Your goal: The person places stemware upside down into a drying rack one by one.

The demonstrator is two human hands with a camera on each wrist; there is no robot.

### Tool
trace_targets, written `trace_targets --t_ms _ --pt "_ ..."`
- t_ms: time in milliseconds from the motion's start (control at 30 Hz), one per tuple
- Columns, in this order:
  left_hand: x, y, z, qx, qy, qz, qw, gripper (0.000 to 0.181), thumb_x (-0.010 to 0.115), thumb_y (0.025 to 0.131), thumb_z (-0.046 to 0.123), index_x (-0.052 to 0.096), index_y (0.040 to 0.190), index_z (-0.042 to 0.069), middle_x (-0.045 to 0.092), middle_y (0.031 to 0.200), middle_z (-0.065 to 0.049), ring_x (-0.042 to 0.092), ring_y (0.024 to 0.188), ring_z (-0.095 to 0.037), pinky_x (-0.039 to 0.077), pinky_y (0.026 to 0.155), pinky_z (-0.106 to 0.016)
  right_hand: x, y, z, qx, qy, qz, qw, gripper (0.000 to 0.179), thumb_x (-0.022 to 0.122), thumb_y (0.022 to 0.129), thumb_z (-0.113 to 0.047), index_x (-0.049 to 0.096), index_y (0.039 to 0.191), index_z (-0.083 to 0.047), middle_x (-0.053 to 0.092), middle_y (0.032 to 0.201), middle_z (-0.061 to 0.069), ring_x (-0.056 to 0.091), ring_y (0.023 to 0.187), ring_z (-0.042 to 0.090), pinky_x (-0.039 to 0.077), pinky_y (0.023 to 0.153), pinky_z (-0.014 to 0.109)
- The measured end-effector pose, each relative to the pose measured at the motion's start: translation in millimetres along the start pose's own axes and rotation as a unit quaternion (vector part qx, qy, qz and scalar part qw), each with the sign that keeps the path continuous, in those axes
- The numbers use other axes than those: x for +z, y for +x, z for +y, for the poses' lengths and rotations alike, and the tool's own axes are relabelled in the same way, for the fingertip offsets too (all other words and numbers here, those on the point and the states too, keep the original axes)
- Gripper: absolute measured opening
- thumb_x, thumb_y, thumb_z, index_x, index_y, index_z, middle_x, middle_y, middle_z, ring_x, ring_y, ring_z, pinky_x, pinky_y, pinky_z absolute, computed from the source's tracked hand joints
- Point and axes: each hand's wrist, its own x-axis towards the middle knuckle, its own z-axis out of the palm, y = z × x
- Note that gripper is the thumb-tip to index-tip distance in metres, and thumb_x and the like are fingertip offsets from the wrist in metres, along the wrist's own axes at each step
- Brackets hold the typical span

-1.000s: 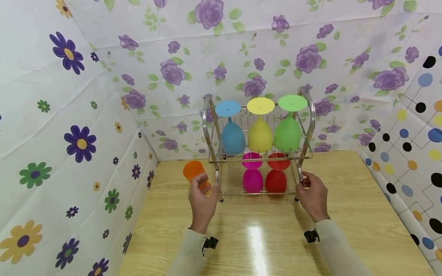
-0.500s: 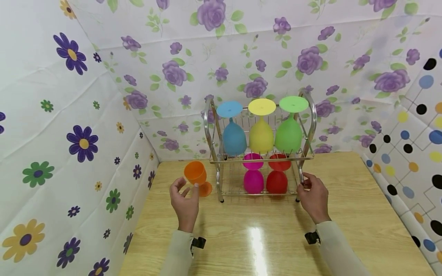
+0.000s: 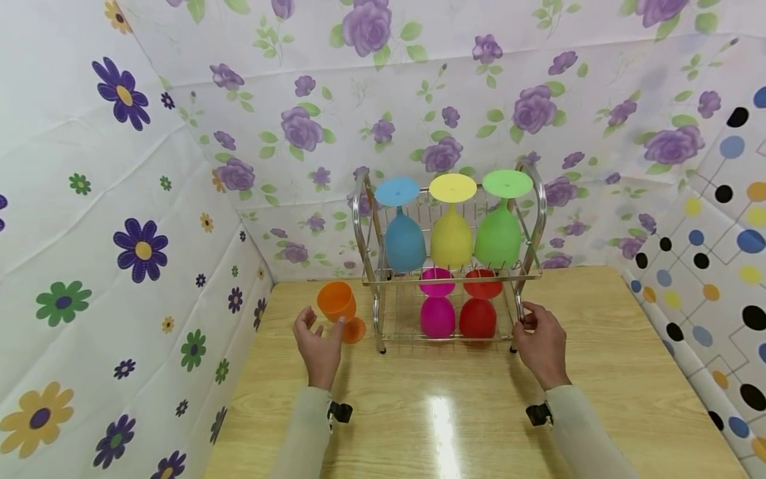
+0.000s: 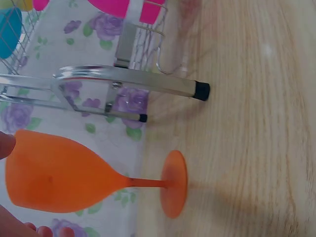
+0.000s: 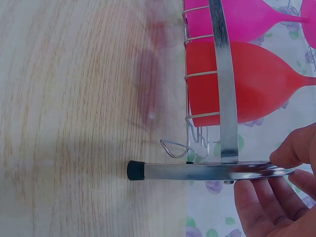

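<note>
An orange plastic wine goblet (image 3: 336,301) stands upright on the table, left of a two-tier metal dish rack (image 3: 449,279). My left hand (image 3: 318,346) is right beside its bowl, thumb and fingers spread apart. In the left wrist view, the thumb (image 4: 6,145) overlaps the goblet's rim while the other fingers sit below the bowl. At the rack's right side, my right hand (image 3: 541,342) pinches the chrome leg (image 5: 207,171) between thumb and fingers. On the top tier, blue (image 3: 405,243), yellow (image 3: 451,239) and green (image 3: 499,236) goblets rest upside down.
Magenta (image 3: 437,317) and red (image 3: 478,318) goblets stand upside down on the lower tier, with bare wire to their left. The wooden table (image 3: 395,412) meets flower-printed cloth behind and at left, and dotted cloth (image 3: 706,279) at right.
My left hand has moved left from in front of the orange goblet to beside its bowl, uncovering the goblet's foot. The right hand keeps its hold on the rack's leg.
</note>
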Motion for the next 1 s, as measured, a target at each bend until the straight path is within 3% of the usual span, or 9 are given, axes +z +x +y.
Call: trace_targets --t_ms 133,333,500,633,1000 --pt "5.1 7.1 -11.7 -0.019 -0.001 -0.007 0.9998 0.085 0.090 0.085 0.022 0.041 0.152 0.006 0.043 0.151 -0.021 0.043 0.143 -0.036 0.043 0.119 -0.058 -1 -0.8 -1 -0.003 -0.001 0.002 1.0000 0.045 0.070 0.095 -0.006 0.065 0.139 -0.004 0.066 0.100 0.012 0.068 0.091 0.028 0.065 0.075 0.043" --pt "13.6 17.8 -21.5 -0.017 -0.004 -0.038 0.9991 0.090 0.091 0.084 0.022 0.037 0.155 0.008 0.041 0.153 -0.016 0.042 0.144 -0.034 0.040 0.121 -0.062 -2 0.4 -2 -0.005 -0.002 0.005 1.0000 0.045 0.071 0.094 -0.004 0.065 0.139 -0.003 0.067 0.100 0.012 0.069 0.091 0.029 0.065 0.075 0.045" --pt "19.9 25.1 -24.5 0.001 0.001 -0.058 0.9983 0.092 0.092 0.082 0.020 0.038 0.155 0.009 0.046 0.150 -0.014 0.048 0.139 -0.033 0.043 0.118 -0.064 -1 0.5 -2 -0.003 0.001 0.005 1.0000 0.043 0.072 0.094 -0.003 0.066 0.137 -0.004 0.068 0.099 0.012 0.069 0.090 0.029 0.063 0.074 0.042" --pt "23.6 28.3 -26.0 -0.007 0.003 -0.070 0.9975 0.090 0.091 0.083 0.019 0.037 0.154 0.011 0.051 0.146 -0.012 0.053 0.134 -0.032 0.045 0.116 -0.063 -1 0.1 -2 -0.004 0.003 0.005 1.0000 0.043 0.071 0.094 -0.003 0.066 0.137 -0.004 0.068 0.099 0.012 0.069 0.090 0.029 0.063 0.075 0.043" --pt "18.8 20.2 -20.8 -0.015 0.002 -0.066 0.9977 0.088 0.091 0.084 0.025 0.039 0.154 0.016 0.056 0.144 -0.009 0.054 0.135 -0.030 0.045 0.117 -0.064 -1 0.5 -1 -0.009 0.005 0.005 0.9999 0.042 0.071 0.094 -0.002 0.067 0.136 -0.002 0.068 0.099 0.014 0.070 0.090 0.030 0.064 0.077 0.049"
